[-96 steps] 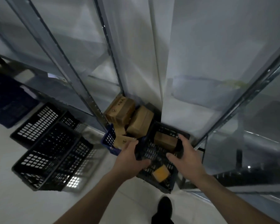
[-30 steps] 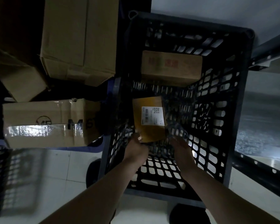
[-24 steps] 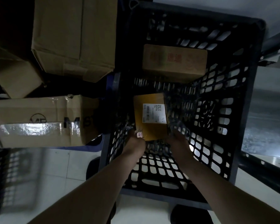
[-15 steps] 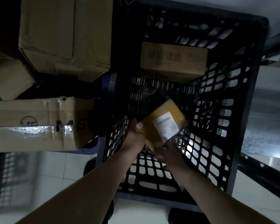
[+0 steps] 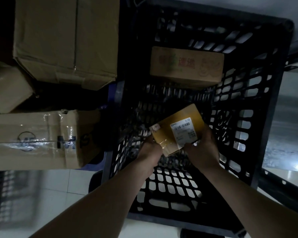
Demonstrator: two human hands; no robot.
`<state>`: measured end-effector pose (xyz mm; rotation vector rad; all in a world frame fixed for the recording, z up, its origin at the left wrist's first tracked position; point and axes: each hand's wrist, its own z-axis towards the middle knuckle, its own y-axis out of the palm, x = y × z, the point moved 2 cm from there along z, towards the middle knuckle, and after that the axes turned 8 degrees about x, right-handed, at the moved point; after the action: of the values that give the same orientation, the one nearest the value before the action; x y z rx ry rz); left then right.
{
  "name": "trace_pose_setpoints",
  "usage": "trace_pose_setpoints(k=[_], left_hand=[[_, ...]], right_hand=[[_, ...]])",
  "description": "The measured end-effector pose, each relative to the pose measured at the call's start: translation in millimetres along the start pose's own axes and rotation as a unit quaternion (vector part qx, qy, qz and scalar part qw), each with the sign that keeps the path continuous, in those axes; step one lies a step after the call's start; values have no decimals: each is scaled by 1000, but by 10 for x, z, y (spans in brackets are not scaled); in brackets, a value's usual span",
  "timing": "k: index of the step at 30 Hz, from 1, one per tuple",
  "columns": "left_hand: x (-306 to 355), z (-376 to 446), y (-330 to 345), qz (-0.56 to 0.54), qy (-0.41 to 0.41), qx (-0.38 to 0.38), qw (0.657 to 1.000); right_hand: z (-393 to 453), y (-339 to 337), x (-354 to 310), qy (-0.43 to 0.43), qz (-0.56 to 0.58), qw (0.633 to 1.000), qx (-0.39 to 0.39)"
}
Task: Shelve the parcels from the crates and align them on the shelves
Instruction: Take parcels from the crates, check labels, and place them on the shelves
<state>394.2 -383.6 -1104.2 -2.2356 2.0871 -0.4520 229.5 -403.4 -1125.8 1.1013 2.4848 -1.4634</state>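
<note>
A small yellow parcel [image 5: 176, 129] with a white shipping label hangs tilted inside the black slatted crate [image 5: 272, 93]. My left hand [image 5: 150, 152] grips its lower left corner and my right hand [image 5: 203, 150] holds its right edge. A second parcel, a brown carton with red print [image 5: 186, 66], lies at the crate's far end.
To the left, a blue crate [image 5: 113, 93] holds several large cardboard boxes: a big one [image 5: 65, 38] at the top, a taped one [image 5: 36, 140] below, a smaller one [image 5: 7, 88] at far left. A metal shelf rail [image 5: 282, 182] runs at lower right. White tile floor lies below.
I bent down over the black crate and took the yellow parcel in both hands. It has been lifted off the crate floor and rotated clockwise to a tilt.
</note>
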Motion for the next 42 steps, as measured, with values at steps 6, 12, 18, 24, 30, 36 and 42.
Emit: trace_pose_setpoints(k=[6, 12, 18, 24, 30, 36, 42], left_hand=[[16, 94, -90, -95, 38, 53, 993], [14, -36, -3, -15, 14, 38, 999], [-52, -125, 49, -20, 28, -17, 999], [19, -218, 43, -57, 85, 14, 995], [51, 11, -72, -30, 90, 125, 988], [-165, 120, 5, -75, -50, 40, 995], [-94, 96, 58, -135, -36, 52, 989]], right_hand=[[-122, -73, 84, 87, -43, 995, -28], [-17, -156, 35, 76, -60, 992, -79], [-56, -168, 35, 65, -46, 994, -78], [-165, -170, 75, 79, -38, 992, -88], [-234, -123, -14, 20, -86, 993, -82], [13, -13, -143, -73, -121, 988, -62], [21, 85, -87, 27, -27, 994, -104]])
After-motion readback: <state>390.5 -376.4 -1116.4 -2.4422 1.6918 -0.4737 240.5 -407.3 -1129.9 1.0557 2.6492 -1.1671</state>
